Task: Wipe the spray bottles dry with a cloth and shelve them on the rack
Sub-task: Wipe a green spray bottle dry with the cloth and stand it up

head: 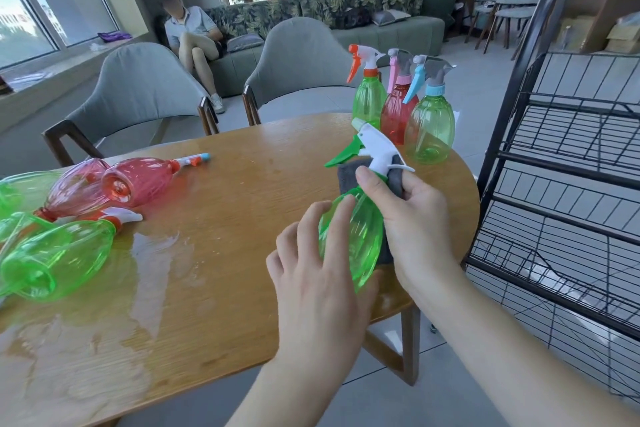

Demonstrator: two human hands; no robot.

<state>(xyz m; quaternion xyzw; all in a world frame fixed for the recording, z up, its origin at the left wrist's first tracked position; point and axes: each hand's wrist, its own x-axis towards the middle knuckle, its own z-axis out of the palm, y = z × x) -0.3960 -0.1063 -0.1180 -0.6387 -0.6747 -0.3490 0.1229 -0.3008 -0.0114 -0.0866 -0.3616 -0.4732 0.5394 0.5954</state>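
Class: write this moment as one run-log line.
phase: wiping | right hand: grips grey cloth around green bottle | left hand: touches bottle | rack: bare

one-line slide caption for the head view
Right hand wipes a green spray bottle with a grey cloth; left hand steadies it.

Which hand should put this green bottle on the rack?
Probably the right hand: it grips the green bottle through the cloth, nearest the rack. The left hand only touches it.
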